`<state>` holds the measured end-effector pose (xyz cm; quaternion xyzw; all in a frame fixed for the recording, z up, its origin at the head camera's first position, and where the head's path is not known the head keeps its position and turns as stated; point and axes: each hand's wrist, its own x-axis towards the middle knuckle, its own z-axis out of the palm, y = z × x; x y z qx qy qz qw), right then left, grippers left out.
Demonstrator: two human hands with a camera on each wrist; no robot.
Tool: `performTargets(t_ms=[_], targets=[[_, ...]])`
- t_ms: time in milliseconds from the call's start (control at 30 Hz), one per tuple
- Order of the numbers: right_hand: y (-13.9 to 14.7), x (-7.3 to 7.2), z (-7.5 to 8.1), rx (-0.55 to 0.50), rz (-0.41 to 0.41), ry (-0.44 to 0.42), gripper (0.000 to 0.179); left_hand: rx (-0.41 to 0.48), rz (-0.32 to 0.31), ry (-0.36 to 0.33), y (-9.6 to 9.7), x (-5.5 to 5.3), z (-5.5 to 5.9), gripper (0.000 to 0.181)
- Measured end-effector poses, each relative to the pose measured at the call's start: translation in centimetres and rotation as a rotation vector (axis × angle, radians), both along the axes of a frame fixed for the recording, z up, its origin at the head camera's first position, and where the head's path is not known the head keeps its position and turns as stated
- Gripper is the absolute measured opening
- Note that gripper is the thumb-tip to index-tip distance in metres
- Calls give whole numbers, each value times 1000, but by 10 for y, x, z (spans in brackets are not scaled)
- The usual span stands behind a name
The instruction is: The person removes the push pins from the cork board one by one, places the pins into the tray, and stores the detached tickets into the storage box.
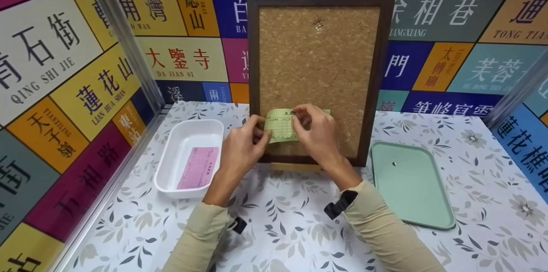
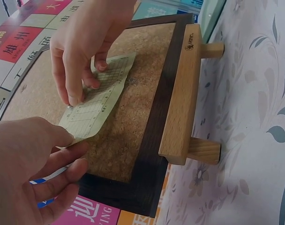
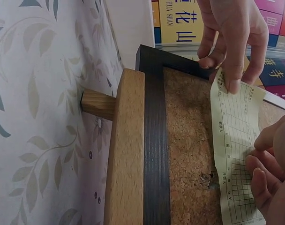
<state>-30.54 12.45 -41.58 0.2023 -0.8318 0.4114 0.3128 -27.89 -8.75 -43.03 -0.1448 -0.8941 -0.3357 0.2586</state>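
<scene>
A pale green printed form slip [image 1: 279, 125] lies over the lower part of the brown-framed cork board [image 1: 317, 62], its left end curling off the surface. My left hand [image 1: 244, 141] pinches that left end between thumb and fingers. Bent over the slip, my right hand [image 1: 319, 130] has its fingertips at the upper edge. A small shiny bit like a pin [image 2: 70, 107] shows at these fingertips in the left wrist view. In the right wrist view the slip [image 3: 232, 126] runs lengthwise between both hands.
Left of the board stands a white tub [image 1: 160, 169] with a pink slip [image 1: 199, 167] inside. A green tray [image 1: 417, 190] lies to the right, with a small shiny piece [image 1: 394, 163] on it. The board leans on a wooden stand [image 2: 180, 103]. Sign-printed walls stand behind.
</scene>
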Motion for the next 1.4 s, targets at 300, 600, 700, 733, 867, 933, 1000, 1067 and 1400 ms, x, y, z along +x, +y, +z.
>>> performTargets(t_ms=[300,600,700,733,867,933,1000,1067,1400], targets=[[-3,0,7,42,-59,-14,6,-4,-1,-5,1,2,3,19],[-4,1,9,56,-93,-18,7,13,-14,20,2,1,3,11],[-4,1,9,55,-94,-17,6,17,-10,20,1,1,4,12],[-4,1,9,56,-99,-19,6,16,-6,20,1,1,4,12],[-3,1,8,66,-119,-27,7,18,6,21,1,1,5,14],[-2,1,8,71,-127,-29,9,17,10,25,1,1,5,14],[-1,1,7,71,-124,-27,10,15,11,33,0,1,5,13],[0,1,7,71,-119,-24,10,13,11,41,0,1,5,13],[1,3,9,101,-104,-29,8,18,16,53,-1,2,5,11]])
